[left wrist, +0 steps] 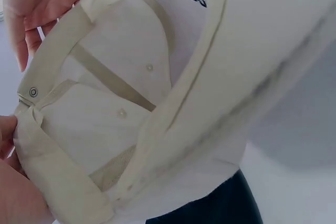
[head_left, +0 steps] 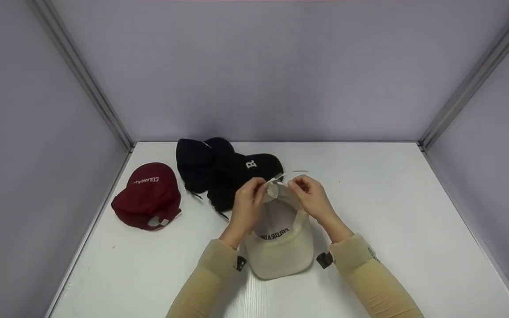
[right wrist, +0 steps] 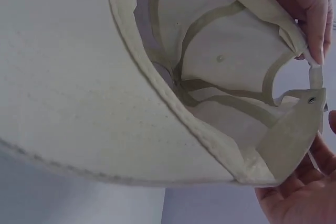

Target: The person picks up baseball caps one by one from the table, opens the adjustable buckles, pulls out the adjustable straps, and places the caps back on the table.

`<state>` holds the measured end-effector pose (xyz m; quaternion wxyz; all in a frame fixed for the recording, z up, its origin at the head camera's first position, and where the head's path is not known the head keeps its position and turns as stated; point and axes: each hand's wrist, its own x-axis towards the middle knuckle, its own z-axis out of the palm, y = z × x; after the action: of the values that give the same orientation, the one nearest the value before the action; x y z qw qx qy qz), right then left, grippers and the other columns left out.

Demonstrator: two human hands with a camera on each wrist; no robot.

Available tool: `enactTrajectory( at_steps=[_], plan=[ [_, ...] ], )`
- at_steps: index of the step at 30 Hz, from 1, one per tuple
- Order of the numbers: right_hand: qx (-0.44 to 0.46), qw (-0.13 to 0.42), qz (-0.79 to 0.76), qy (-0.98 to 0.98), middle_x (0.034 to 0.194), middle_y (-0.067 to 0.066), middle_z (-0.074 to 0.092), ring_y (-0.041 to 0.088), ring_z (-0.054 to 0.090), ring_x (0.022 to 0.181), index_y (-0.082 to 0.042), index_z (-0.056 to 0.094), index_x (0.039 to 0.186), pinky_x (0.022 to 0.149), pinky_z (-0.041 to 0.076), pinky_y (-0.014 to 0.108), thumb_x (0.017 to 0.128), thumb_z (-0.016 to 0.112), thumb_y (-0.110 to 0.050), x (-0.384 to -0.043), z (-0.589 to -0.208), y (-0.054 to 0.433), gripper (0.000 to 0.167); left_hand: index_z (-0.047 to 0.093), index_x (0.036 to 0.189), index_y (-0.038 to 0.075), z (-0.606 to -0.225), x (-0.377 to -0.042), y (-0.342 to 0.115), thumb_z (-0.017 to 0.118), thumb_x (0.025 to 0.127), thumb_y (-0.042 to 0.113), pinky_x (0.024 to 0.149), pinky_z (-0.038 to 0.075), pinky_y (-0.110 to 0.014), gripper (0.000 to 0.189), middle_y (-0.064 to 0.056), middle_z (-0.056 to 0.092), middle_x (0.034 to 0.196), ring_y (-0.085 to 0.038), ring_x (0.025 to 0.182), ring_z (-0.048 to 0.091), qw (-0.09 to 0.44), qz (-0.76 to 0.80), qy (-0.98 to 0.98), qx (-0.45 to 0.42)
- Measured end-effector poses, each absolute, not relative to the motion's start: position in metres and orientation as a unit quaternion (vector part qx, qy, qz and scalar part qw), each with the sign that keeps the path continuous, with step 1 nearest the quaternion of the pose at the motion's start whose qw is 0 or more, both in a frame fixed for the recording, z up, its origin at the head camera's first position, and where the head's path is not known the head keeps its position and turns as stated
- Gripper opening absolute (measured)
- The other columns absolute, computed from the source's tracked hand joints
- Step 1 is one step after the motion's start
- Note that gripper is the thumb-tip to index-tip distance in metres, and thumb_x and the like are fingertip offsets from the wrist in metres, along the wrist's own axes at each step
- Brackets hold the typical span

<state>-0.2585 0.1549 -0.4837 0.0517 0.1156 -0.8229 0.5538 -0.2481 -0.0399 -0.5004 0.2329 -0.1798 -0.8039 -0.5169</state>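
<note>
the left hand (head_left: 249,201) pinches the white strap (right wrist: 316,77) at the back of the cream cap (head_left: 281,259), which sits between both hands; a light, flat pinch should avoid twisting it. the right hand (head_left: 312,198) grips the cap's back edge, best held level with the left. the black cap (head_left: 241,174) beyond the left hand is partly covered; the strap's fastening is hard to make out.

Soft, diffuse light; the wall (head_left: 263,66) beyond the grip is dim grey, the tabletop (head_left: 396,229) around it brighter; faint shadows flank the pale cap (head_left: 281,263) below the grip; the black cap (head_left: 232,174) just beyond loses detail; wrist views look cool and hazy, the left one's nearer brim (left wrist: 262,40) blurred.
</note>
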Motion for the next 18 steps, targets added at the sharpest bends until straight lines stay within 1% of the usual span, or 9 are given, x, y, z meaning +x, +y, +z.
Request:
enactTrajectory(
  at_steps=[4,8,12,15,18],
  plan=[
    [0.163,0.081,0.508,-0.842,0.097,0.002,0.068,0.018,0.064,0.088,-0.005,0.068,0.106,0.08,0.051,0.037,0.097,0.065,-0.027,-0.259,-0.488,0.159,0.024,0.065,0.095,0.002,-0.5,-0.249,-0.038,0.058,0.099,0.008,0.067,0.05,-0.028,0.01,-0.007,0.065,0.086,-0.012,0.075,0.057,0.231,-0.525,-0.801,-0.17],
    [0.208,0.136,0.434,-0.866,0.101,0.006,0.07,0.021,0.067,0.091,-0.003,0.068,0.11,0.083,0.053,0.041,0.092,0.071,-0.027,-0.258,-0.491,0.161,0.03,0.065,0.095,0.002,-0.498,-0.249,-0.038,0.058,0.1,0.01,0.069,0.051,-0.029,0.012,-0.004,0.065,0.086,-0.011,0.076,0.058,0.227,-0.527,-0.803,-0.159],
    [0.242,0.184,0.371,-0.878,0.102,0.01,0.069,0.025,0.067,0.09,-0.003,0.068,0.114,0.078,0.055,0.041,0.09,0.074,-0.027,-0.257,-0.494,0.163,0.035,0.066,0.095,0.004,-0.498,-0.249,-0.038,0.058,0.1,0.014,0.069,0.051,-0.028,0.013,0.001,0.063,0.085,-0.011,0.076,0.058,0.226,-0.526,-0.806,-0.151],
    [0.257,0.203,0.346,-0.879,0.102,0.009,0.07,0.027,0.068,0.088,-0.004,0.068,0.115,0.073,0.056,0.039,0.09,0.074,-0.029,-0.258,-0.496,0.163,0.036,0.066,0.094,0.005,-0.498,-0.249,-0.037,0.059,0.1,0.014,0.068,0.05,-0.028,0.013,0.001,0.063,0.084,-0.01,0.076,0.058,0.227,-0.527,-0.805,-0.148],
    [0.263,0.216,0.336,-0.878,0.099,0.01,0.07,0.025,0.068,0.084,-0.006,0.069,0.113,0.07,0.056,0.037,0.09,0.074,-0.028,-0.261,-0.496,0.162,0.033,0.066,0.094,0.004,-0.498,-0.249,-0.037,0.059,0.1,0.012,0.068,0.051,-0.028,0.012,-0.002,0.065,0.085,-0.011,0.076,0.059,0.228,-0.529,-0.803,-0.151]
  ],
)
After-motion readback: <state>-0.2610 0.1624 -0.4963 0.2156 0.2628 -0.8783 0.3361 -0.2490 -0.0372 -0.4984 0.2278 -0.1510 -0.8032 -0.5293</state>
